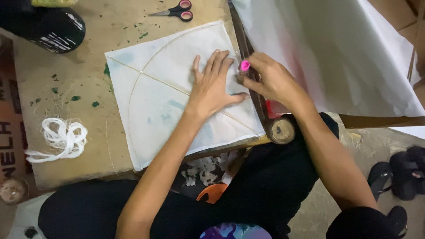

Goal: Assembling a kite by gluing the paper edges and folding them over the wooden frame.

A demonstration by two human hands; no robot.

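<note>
Pressing flat, left hand (pixel 211 86) fingers spread on white kite (pixel 177 93); right hand (pixel 270 79) fingers pinch pink-capped tube (pixel 244 66).

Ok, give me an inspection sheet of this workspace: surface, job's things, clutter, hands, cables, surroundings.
Surface: low tan wooden board, flecked with green paint.
Job's things: white square paper kite with thin stick frame lying flat; small pink-capped tube.
Clutter: black-handled scissors; loose bundle of white string.
Hands: left hand pressed flat on the kite; right hand grips the tube at the kite's edge.
Cables: nothing seen.
Surroundings: large white paper sheet; black sandals on the floor.
</note>
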